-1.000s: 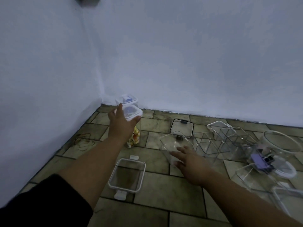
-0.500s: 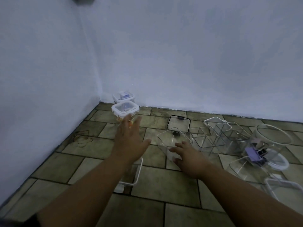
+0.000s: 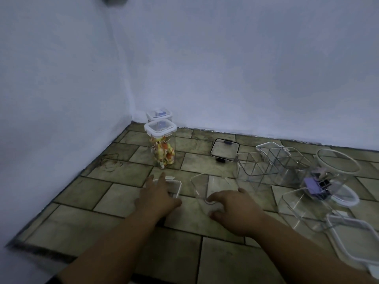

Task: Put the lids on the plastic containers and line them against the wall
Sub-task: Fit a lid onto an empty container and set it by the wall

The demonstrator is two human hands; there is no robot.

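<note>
Left hand point(image 3: 158, 196) released, fingers straight, resting on white-rimmed rectangular lid point(image 3: 178, 186) on the tiled floor point(image 3: 114, 199). Behind it stands a tall clear lidded jar point(image 3: 164, 152) with colourful contents. A second white-lidded container point(image 3: 159, 115) sits in the wall corner. Right hand point(image 3: 235, 212) curls over the near rim of lidless clear square plastic container point(image 3: 213, 181). Black-rimmed lid point(image 3: 224, 150) lies flat beyond.

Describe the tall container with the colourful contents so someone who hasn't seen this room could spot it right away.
Find the corner where the two walls meet. A small lidded container stands there; the tall container is just in front. Only it holds yellow and orange pieces.
</note>
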